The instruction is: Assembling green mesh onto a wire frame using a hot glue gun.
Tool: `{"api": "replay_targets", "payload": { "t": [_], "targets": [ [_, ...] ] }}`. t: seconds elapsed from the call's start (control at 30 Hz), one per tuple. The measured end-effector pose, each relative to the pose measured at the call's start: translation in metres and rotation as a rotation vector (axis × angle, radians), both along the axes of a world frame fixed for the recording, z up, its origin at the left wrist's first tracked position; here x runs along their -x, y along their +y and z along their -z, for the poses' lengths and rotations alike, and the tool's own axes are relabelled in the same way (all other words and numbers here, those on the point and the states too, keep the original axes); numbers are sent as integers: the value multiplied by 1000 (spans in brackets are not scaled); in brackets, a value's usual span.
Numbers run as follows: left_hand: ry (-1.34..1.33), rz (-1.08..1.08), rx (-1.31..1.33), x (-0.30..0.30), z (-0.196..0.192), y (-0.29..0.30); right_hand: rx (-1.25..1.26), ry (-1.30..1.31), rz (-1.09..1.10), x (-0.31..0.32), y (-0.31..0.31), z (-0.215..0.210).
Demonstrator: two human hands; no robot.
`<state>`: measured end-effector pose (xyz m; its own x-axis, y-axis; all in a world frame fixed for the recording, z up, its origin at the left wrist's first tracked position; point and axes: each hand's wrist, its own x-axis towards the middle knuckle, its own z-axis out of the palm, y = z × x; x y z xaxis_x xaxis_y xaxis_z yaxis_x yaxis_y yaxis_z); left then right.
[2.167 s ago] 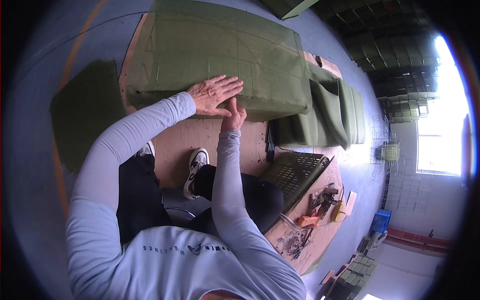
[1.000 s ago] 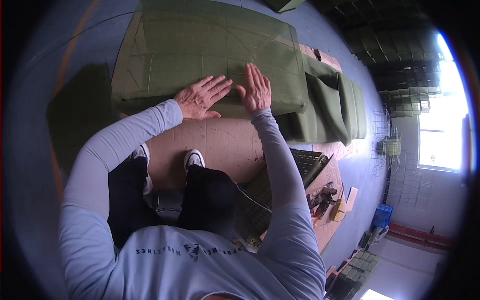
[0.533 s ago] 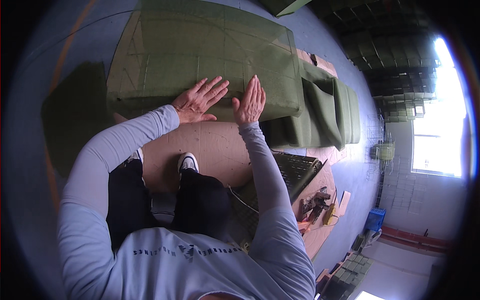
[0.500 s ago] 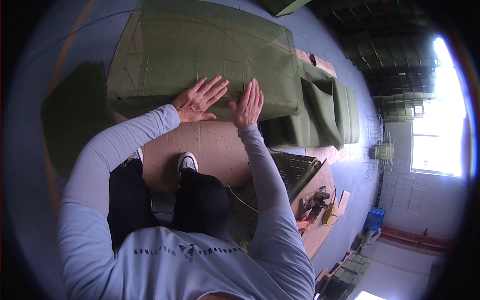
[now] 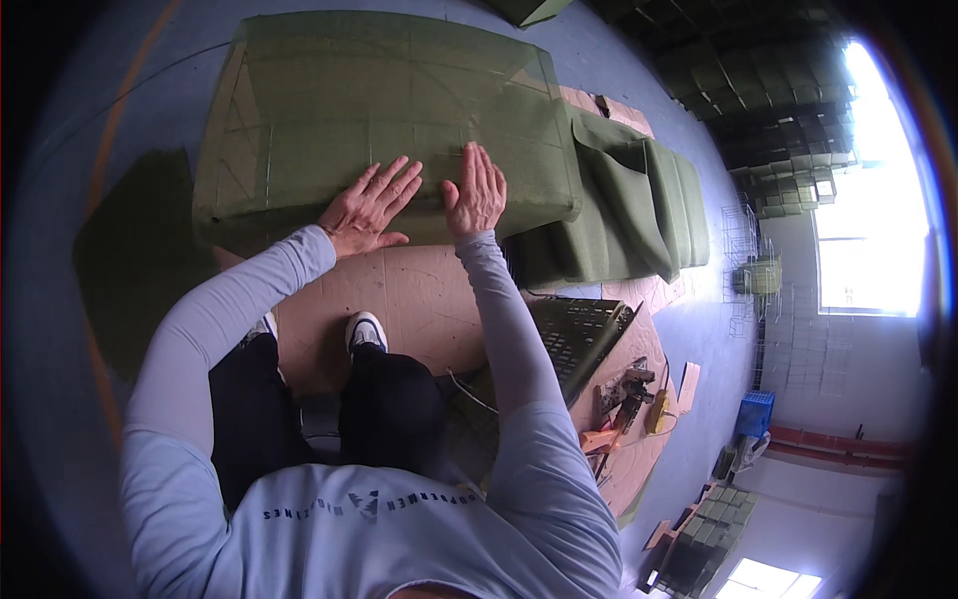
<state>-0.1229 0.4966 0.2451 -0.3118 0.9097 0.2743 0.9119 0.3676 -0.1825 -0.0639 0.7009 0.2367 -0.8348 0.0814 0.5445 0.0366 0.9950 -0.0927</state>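
While both palms press flat, fingers spread and grasping nothing, the green cushion [image 5: 379,110] lies on cardboard [image 5: 419,299].

Left hand [image 5: 367,208] and right hand [image 5: 477,192] rest near its front edge. Folded green fabric [image 5: 629,205] lies just right; a blue crate [image 5: 755,411] stands well apart.
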Motion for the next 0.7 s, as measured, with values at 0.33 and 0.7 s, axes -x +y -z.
{"api": "replay_targets", "payload": {
  "t": [0.33,0.7],
  "targets": [
    [84,-2,-6,2,4,-2,4,-58,-36,-25,-20,-1],
    [-243,8,-168,-9,4,-8,49,97,-71,20,-55,1]
  ]
}}
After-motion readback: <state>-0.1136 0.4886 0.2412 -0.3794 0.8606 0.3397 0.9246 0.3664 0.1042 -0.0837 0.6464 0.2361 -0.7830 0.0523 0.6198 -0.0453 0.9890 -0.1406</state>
